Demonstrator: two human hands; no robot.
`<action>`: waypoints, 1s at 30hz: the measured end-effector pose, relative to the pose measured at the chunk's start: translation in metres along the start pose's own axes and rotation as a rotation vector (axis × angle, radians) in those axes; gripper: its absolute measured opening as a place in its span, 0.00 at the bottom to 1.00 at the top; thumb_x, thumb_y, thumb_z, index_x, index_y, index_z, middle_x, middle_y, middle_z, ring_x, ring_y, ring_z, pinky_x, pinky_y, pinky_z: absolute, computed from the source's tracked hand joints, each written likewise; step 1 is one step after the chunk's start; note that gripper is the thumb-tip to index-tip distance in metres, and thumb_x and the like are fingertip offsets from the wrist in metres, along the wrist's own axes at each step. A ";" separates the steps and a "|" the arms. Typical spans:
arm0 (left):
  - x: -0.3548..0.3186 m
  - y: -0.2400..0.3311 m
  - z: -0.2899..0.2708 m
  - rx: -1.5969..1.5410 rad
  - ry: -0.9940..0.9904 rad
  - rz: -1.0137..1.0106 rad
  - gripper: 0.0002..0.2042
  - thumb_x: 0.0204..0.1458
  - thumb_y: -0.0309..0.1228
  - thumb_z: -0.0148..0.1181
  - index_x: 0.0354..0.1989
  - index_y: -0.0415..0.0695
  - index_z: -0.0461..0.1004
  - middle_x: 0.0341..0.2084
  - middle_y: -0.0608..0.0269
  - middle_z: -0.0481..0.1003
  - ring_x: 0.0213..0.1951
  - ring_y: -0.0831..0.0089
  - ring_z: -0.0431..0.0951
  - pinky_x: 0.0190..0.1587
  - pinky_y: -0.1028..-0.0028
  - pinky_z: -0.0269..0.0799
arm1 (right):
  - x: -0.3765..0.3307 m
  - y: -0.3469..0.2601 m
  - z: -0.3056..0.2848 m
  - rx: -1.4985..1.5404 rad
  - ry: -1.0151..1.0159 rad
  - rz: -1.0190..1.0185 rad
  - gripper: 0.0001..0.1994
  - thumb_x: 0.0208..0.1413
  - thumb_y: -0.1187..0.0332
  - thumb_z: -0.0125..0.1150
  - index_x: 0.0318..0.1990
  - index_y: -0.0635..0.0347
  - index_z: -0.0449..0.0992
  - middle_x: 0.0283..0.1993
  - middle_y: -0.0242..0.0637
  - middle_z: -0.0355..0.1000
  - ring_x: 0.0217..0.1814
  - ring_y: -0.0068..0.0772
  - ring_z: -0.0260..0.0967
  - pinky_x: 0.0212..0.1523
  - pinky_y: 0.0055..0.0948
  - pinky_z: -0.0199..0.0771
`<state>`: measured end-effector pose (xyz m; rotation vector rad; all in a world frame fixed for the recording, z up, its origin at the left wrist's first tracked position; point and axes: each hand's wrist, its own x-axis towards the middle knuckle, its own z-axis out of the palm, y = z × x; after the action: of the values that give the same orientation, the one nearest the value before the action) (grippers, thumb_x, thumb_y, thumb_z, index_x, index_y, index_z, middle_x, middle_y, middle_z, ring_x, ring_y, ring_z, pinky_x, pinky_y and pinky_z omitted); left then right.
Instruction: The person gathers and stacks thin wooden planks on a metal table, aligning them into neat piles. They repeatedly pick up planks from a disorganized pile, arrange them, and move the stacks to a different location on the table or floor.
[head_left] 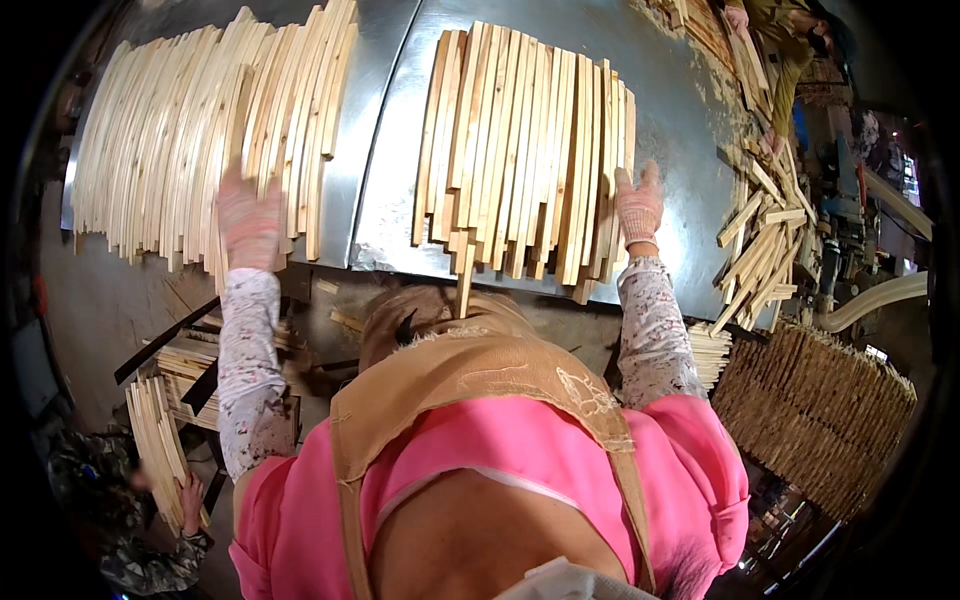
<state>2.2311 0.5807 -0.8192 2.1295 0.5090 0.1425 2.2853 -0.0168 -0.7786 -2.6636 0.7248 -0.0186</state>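
Observation:
Both my hands wear pale pinkish gloves. My left hand [250, 222] is smeared by motion over the near ends of the left row of wooden strips [160, 140]. A strip rises beyond its fingers, but I cannot make out whether they grip it. At the right edge of a second row of wooden strips [525, 140], my right hand [640, 205] has its fingers stretched out and apart, beside or against the outermost strip. The strips lie side by side with uneven near ends, and one strip [465, 280] juts out toward my apron.
The metal table [385, 170] has a seam between the rows. Loose offcuts [765, 235] pile up at its right edge, near another person's hand [737, 20]. Stacked wood [810, 420] stands at lower right. At lower left, another person's hand [190, 503] touches a bundle of strips [155, 440].

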 end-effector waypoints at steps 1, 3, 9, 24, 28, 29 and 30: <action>-0.004 0.018 0.035 -0.230 -0.060 -0.074 0.37 0.62 0.30 0.71 0.78 0.41 0.62 0.75 0.46 0.66 0.76 0.54 0.67 0.81 0.57 0.61 | 0.015 0.013 0.003 -0.179 0.035 0.065 0.33 0.70 0.52 0.62 0.74 0.67 0.70 0.74 0.62 0.71 0.77 0.63 0.69 0.75 0.51 0.73; -0.014 0.053 0.098 0.174 -0.147 0.138 0.36 0.61 0.39 0.72 0.75 0.38 0.67 0.72 0.42 0.69 0.71 0.50 0.73 0.75 0.58 0.69 | 0.033 0.031 0.011 -0.015 -0.138 0.110 0.35 0.71 0.46 0.55 0.73 0.68 0.71 0.74 0.65 0.70 0.77 0.66 0.67 0.75 0.52 0.71; -0.029 0.140 0.232 0.381 -0.311 0.125 0.43 0.65 0.62 0.55 0.76 0.37 0.67 0.67 0.37 0.72 0.66 0.42 0.75 0.71 0.54 0.68 | 0.041 0.050 0.040 0.107 -0.212 -0.024 0.34 0.68 0.50 0.57 0.72 0.67 0.72 0.73 0.66 0.69 0.74 0.66 0.68 0.77 0.47 0.66; -0.009 0.168 0.270 0.508 -0.306 0.032 0.49 0.64 0.67 0.56 0.78 0.32 0.64 0.75 0.31 0.65 0.79 0.43 0.62 0.79 0.57 0.58 | 0.072 0.020 0.014 0.019 -0.555 -0.050 0.46 0.68 0.37 0.55 0.78 0.71 0.64 0.75 0.65 0.67 0.79 0.60 0.67 0.77 0.48 0.69; -0.013 0.168 0.270 0.473 -0.294 0.006 0.47 0.63 0.63 0.59 0.78 0.34 0.63 0.76 0.31 0.64 0.78 0.42 0.62 0.79 0.56 0.59 | 0.068 0.012 0.020 -0.037 -0.546 -0.032 0.48 0.67 0.37 0.58 0.79 0.72 0.60 0.76 0.65 0.66 0.80 0.62 0.65 0.79 0.47 0.67; -0.014 0.167 0.270 0.470 -0.285 0.012 0.47 0.63 0.63 0.59 0.78 0.35 0.63 0.76 0.31 0.64 0.78 0.42 0.63 0.79 0.56 0.59 | 0.065 0.012 0.024 -0.031 -0.530 -0.023 0.49 0.66 0.38 0.59 0.80 0.72 0.59 0.77 0.65 0.66 0.80 0.62 0.65 0.79 0.47 0.67; -0.015 0.166 0.272 0.456 -0.280 0.033 0.46 0.63 0.62 0.60 0.78 0.35 0.64 0.76 0.31 0.64 0.78 0.41 0.64 0.79 0.56 0.59 | 0.064 0.014 0.029 -0.028 -0.524 -0.028 0.49 0.66 0.38 0.60 0.80 0.72 0.58 0.77 0.65 0.66 0.80 0.62 0.65 0.79 0.47 0.67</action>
<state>2.3468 0.2842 -0.8396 2.5482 0.3624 -0.2771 2.3371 -0.0496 -0.8159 -2.5306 0.5129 0.6575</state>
